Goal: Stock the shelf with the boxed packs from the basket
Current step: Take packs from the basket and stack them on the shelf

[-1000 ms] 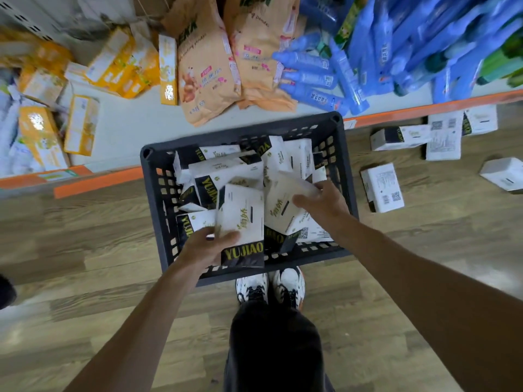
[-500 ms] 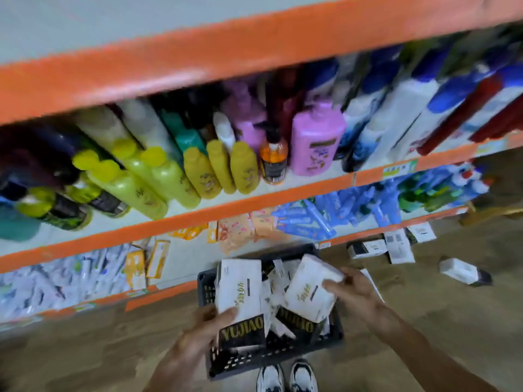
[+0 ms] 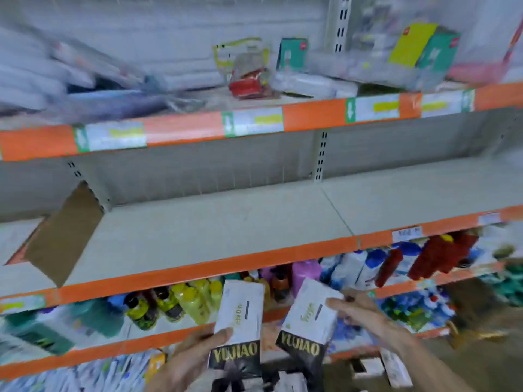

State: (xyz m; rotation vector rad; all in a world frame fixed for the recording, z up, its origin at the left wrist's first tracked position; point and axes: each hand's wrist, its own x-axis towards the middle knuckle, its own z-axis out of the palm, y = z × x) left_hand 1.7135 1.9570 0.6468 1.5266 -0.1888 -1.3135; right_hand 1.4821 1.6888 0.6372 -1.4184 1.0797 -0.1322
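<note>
My left hand (image 3: 195, 353) grips a white and black boxed pack marked YUJIAO (image 3: 240, 321), held upright below the bare beige shelf (image 3: 226, 230). A second pack of the same kind (image 3: 308, 318) is tilted in the grip of my right hand (image 3: 359, 309), just right of the first. Both packs hang in front of the bottle shelf, below the orange front edge of the bare shelf. At the bottom edge, the basket (image 3: 283, 381) shows only as a dark blur between my arms.
A brown cardboard sheet (image 3: 62, 236) leans at the left end of the bare shelf. The shelf above holds bagged and boxed goods (image 3: 249, 77). Coloured bottles (image 3: 198, 301) fill the shelf below. Loose white packs (image 3: 393, 369) lie on the wooden floor at right.
The view has swung up from the basket to the bare middle shelf. Both hands have lifted their packs out of the basket and up toward that shelf.
</note>
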